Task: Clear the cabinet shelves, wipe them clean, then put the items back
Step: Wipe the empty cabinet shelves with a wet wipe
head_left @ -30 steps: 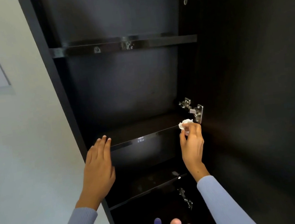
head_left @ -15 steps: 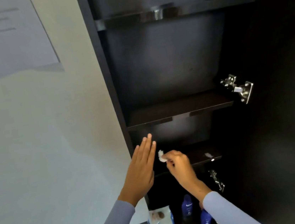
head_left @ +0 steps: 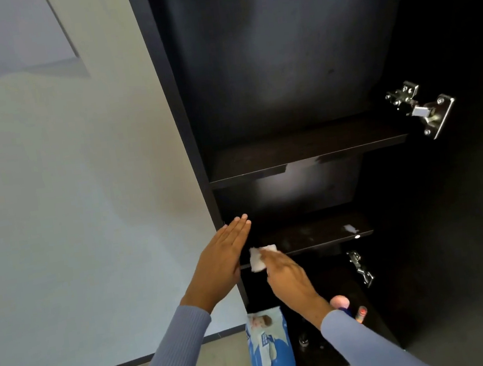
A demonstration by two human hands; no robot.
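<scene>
Shelf (head_left: pixel 316 236) wiping underway: your right hand (head_left: pixel 288 277) pinches the wipe (head_left: pixel 257 260), left hand (head_left: pixel 223 264) flat and open; sweep rightward next

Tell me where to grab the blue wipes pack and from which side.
Pinch the wipes pack by its upper end, coming from above and its left. It stands upright beside the cabinet, top edge free, while the right hand and sleeve crowd its right.

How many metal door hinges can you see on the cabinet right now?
2: the upper hinge sits at the right end of the upper shelf; the lower hinge hangs below the lower shelf's right end. More may lie outside the frame.
</scene>
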